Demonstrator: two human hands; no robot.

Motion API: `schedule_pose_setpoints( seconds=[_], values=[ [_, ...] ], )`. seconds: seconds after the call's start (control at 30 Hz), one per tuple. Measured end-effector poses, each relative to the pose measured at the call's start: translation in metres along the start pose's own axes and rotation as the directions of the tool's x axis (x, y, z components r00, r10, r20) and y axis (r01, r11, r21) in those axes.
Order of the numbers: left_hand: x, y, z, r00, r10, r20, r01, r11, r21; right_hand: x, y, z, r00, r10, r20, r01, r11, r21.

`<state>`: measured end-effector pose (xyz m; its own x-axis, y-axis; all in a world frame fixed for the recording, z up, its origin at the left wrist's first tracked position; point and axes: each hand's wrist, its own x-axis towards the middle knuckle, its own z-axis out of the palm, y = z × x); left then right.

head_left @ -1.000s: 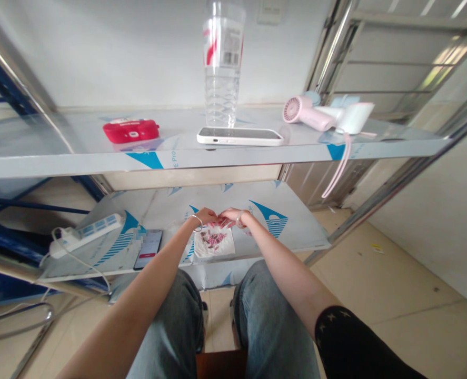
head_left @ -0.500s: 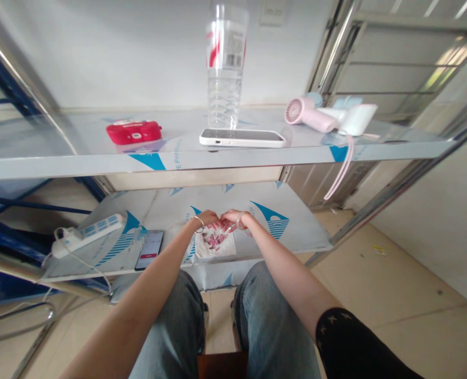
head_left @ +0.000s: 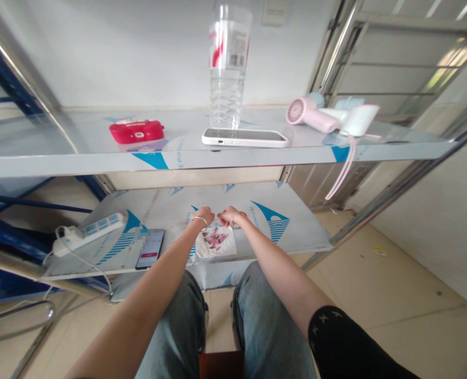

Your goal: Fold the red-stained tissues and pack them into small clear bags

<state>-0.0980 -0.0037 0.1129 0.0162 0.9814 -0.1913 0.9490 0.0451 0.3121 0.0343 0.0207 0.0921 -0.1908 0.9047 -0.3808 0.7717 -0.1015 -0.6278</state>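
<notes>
Both my hands hover over the far edge of a crumpled white sheet (head_left: pixel 227 247), perhaps tissue or thin plastic, with dark pink bead-like pieces (head_left: pixel 217 240) heaped in its middle. My left hand (head_left: pixel 205 214), with a bracelet at the wrist, has its fingers curled closed. My right hand (head_left: pixel 229 215), also wearing a bracelet, is pinched closed just beside it, a narrow gap between the two. A little red shows under the right fingers. Whatever either hand holds is too small to make out.
On the lower shelf (head_left: pixel 252 192) lie a phone (head_left: pixel 151 249) and a white power strip (head_left: pixel 95 230) with cables. The upper shelf holds a red case (head_left: pixel 137 131), a water bottle (head_left: pixel 227 89), a white-cased phone (head_left: pixel 245 138) and a pink handheld fan (head_left: pixel 312 113) near a hanging strap (head_left: pixel 341 171).
My hands were touching over the sheet and have drawn slightly apart, closing into tighter pinches. More of the sheet's far part shows. The view has shifted slightly.
</notes>
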Motion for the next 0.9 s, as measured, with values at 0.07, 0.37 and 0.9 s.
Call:
schedule_pose_setpoints(
  seconds=[0.07, 0.37, 0.9],
  values=[
    [0.0, -0.002, -0.001, 0.998, -0.05, -0.027, 0.052, 0.998, 0.046, 0.005, 0.003, 0.001, 1.0, -0.029, -0.006, 0.029, 1.0, 0.011],
    [-0.006, 0.001, -0.003, 0.988, 0.075, -0.133, -0.066, 0.995, 0.068, 0.01, -0.002, 0.013, 0.99, -0.13, -0.06, 0.14, 0.96, 0.241],
    [0.006, -0.007, 0.007, 0.99, 0.134, -0.044, -0.132, 0.99, 0.053, -0.025, -0.019, 0.004, 0.876, 0.138, 0.461, -0.478, 0.37, 0.797]
  ],
)
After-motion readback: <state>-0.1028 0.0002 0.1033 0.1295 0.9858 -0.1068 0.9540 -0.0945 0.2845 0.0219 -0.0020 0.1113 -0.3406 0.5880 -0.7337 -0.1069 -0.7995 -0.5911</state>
